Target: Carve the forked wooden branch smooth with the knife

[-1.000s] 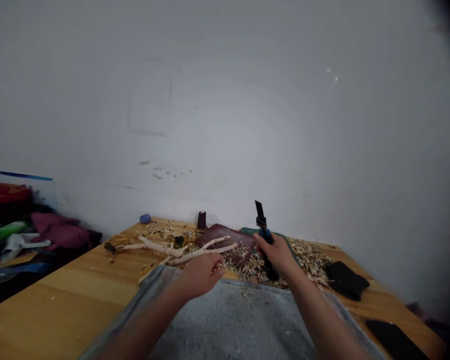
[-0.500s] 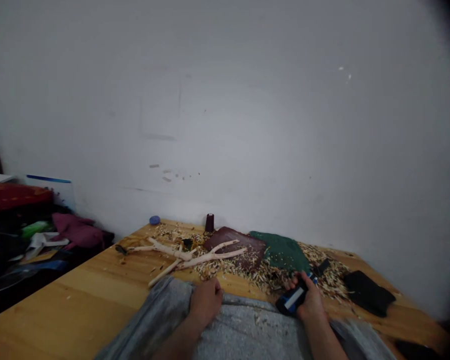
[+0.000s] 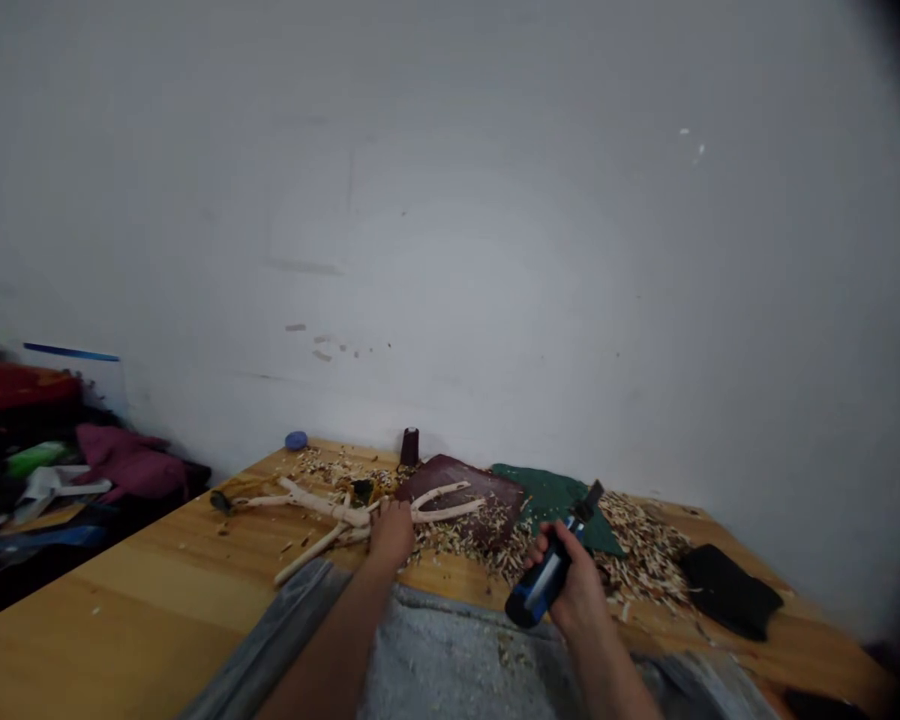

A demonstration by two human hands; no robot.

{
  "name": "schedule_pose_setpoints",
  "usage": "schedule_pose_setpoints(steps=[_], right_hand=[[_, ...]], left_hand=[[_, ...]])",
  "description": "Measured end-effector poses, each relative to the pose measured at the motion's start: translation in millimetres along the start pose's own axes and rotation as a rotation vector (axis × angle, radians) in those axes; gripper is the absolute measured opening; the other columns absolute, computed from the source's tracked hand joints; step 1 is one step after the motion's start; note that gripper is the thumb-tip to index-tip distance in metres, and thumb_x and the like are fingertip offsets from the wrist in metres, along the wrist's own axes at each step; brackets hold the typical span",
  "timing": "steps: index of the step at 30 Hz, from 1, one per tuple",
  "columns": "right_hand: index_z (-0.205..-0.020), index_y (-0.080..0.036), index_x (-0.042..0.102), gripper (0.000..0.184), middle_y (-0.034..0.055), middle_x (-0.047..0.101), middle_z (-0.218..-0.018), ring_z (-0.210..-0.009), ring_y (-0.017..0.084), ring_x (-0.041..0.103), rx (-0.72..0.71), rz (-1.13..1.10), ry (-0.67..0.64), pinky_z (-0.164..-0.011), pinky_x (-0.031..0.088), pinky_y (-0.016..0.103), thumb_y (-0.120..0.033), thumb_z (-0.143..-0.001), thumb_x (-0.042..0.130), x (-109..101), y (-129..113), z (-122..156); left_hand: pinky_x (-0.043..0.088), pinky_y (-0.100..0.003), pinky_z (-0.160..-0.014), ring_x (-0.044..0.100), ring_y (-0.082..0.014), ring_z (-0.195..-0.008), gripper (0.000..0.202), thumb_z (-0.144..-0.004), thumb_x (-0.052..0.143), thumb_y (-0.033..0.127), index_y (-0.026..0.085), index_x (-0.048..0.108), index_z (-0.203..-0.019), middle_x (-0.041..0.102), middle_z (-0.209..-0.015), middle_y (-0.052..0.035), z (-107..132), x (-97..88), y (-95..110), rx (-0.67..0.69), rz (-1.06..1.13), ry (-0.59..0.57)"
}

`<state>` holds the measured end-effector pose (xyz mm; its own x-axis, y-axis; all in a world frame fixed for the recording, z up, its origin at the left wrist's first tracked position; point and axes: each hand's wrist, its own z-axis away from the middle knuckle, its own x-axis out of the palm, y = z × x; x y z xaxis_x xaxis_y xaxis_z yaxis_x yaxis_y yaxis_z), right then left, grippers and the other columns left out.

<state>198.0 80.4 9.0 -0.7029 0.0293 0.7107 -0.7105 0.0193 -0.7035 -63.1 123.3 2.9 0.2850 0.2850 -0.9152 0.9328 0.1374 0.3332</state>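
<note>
My left hand (image 3: 392, 530) closes over the middle of a pale, peeled forked branch (image 3: 322, 503) lying on the table; its fingertips are partly hidden. In my right hand (image 3: 576, 580) is a blue-and-black tool (image 3: 543, 582) with a thick handle and a short, flat dark blade (image 3: 589, 497) pointing up and away. The tool is held above the near edge of the table, in front of a green cloth (image 3: 551, 492). A dark red sheet (image 3: 457, 482), strewn with wood shavings (image 3: 645, 550), lies behind the branch.
A grey cloth (image 3: 465, 650) covers my lap at the table (image 3: 157, 590) edge. A dark thread cone (image 3: 409, 447) and a blue round item (image 3: 296, 440) stand near the wall. At right lies a black flat piece (image 3: 731, 590); clothes and clutter (image 3: 131, 465) are at left.
My left hand has moved forward from the grey cloth onto the branch. My right hand has shifted left with the tool, whose blade is now raised.
</note>
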Motion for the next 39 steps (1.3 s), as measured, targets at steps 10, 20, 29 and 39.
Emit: schedule_pose_setpoints(steps=[10, 20, 29, 39], right_hand=[[-0.082, -0.019, 0.057, 0.046, -0.0065, 0.055, -0.057, -0.05, 0.01, 0.051, -0.005, 0.078, -0.065, -0.05, 0.044, 0.023, -0.055, -0.062, 0.08, 16, 4, 19], [-0.094, -0.021, 0.059, 0.049, -0.0007, 0.059, -0.062, -0.055, 0.017, 0.055, -0.418, 1.136, -0.215, -0.055, 0.04, 0.026, -0.067, -0.085, 0.047, 22, 6, 36], [-0.121, -0.022, 0.058, 0.034, 0.0085, 0.074, -0.094, -0.083, 0.022, 0.068, -0.409, 1.912, -0.189, -0.064, 0.038, 0.025, -0.034, -0.096, 0.039, 21, 3, 37], [-0.116, -0.026, 0.06, 0.033, 0.005, 0.074, -0.093, -0.079, 0.02, 0.069, -0.528, 1.996, -0.112, -0.06, 0.035, 0.025, -0.036, -0.098, 0.034, 23, -5, 43]], left_hand=[[0.05, -0.028, -0.074, 0.068, -0.0191, -0.085, 0.027, -0.089, 0.052, 0.031, 0.019, 0.045, -0.112, 0.067, -0.098, -0.0069, 20, -82.0, 41, 0.058, 0.593, 0.225], [0.027, -0.019, -0.034, 0.037, -0.0054, -0.033, 0.041, -0.075, 0.059, 0.062, 0.024, 0.043, -0.079, 0.046, -0.054, 0.0114, 128, -49.3, 42, -0.104, 1.274, -0.236], [0.027, -0.019, -0.033, 0.038, -0.0058, -0.033, 0.04, -0.072, 0.061, 0.06, 0.024, 0.047, -0.083, 0.047, -0.053, 0.0112, 130, -28.7, 24, -0.046, 1.304, -0.411], [0.026, -0.019, -0.034, 0.036, -0.0054, -0.034, 0.037, -0.076, 0.06, 0.057, 0.023, 0.046, -0.08, 0.044, -0.054, 0.0108, 136, -38.3, 25, 0.037, 1.162, -0.409]])
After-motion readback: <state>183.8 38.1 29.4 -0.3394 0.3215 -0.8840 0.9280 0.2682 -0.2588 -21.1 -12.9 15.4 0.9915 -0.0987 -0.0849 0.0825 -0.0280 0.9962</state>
